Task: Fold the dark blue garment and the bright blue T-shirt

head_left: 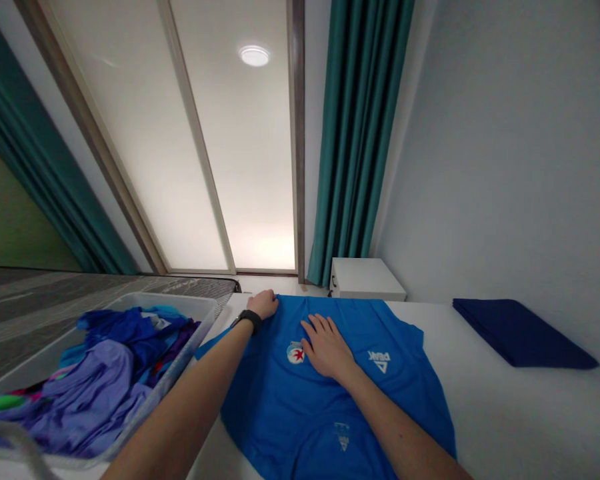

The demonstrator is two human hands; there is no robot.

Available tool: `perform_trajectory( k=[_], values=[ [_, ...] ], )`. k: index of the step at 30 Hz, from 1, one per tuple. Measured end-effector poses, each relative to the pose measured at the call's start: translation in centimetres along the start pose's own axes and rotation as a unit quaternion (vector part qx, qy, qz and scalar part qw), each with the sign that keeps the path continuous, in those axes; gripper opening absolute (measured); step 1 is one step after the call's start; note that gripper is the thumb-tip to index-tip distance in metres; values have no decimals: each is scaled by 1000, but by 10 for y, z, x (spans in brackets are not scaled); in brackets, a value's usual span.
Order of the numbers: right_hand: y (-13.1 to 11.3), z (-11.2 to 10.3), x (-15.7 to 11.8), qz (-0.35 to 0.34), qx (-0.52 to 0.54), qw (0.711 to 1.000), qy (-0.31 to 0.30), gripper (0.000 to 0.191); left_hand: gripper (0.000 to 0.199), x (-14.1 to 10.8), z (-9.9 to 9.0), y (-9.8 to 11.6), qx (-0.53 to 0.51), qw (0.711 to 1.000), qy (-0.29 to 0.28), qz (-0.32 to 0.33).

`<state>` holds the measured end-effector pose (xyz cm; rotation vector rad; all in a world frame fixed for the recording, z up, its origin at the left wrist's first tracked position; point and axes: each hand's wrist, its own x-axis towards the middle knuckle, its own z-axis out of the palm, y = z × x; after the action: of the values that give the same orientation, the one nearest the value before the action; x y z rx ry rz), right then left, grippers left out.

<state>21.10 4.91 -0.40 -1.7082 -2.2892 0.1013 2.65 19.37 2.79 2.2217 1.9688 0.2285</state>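
A blue sports shirt (275,373) lies spread on the white table, its neckline toward me. It bears a round star badge and white PEAK lettering. My left hand (263,304), with a dark band on its wrist, is closed on the shirt's far edge, left of the middle; its fingertips are partly hidden. Lying flat on the shirt beside the badge is my right hand (325,345), fingers stretched out and holding nothing.
On my left stands a clear plastic bin (207,308) heaped with purple, blue and other coloured clothes (100,373). A folded navy cloth (523,337) rests at the right of the white table (490,407). Beyond the far edge are a white cabinet (365,279) and a green curtain (363,133).
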Motion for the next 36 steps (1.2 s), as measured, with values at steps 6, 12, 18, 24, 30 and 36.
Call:
perform_trajectory(
  k=[6, 12, 18, 24, 30, 36],
  values=[
    [0, -3, -2, -6, 8, 1000, 1, 51, 36, 8, -4, 8, -42, 998, 45, -16],
    [-1, 0, 0, 66, 6, 998, -7, 57, 29, -8, -3, -26, -32, 997, 58, -48],
    [2, 6, 3, 117, -13, 993, -29, 61, 37, -24, 5, -37, -89, 990, 97, -44],
    [14, -1, 1, 147, -27, 988, -46, 62, 38, -43, 1, -43, -136, 984, 83, 79],
    [20, -3, -3, 161, -40, 985, -49, 63, 27, -62, 6, -31, -100, 986, 73, 116],
    [22, -3, -9, 171, -59, 982, -56, 63, 29, -86, 9, -29, -39, 995, 95, 13]
  ],
)
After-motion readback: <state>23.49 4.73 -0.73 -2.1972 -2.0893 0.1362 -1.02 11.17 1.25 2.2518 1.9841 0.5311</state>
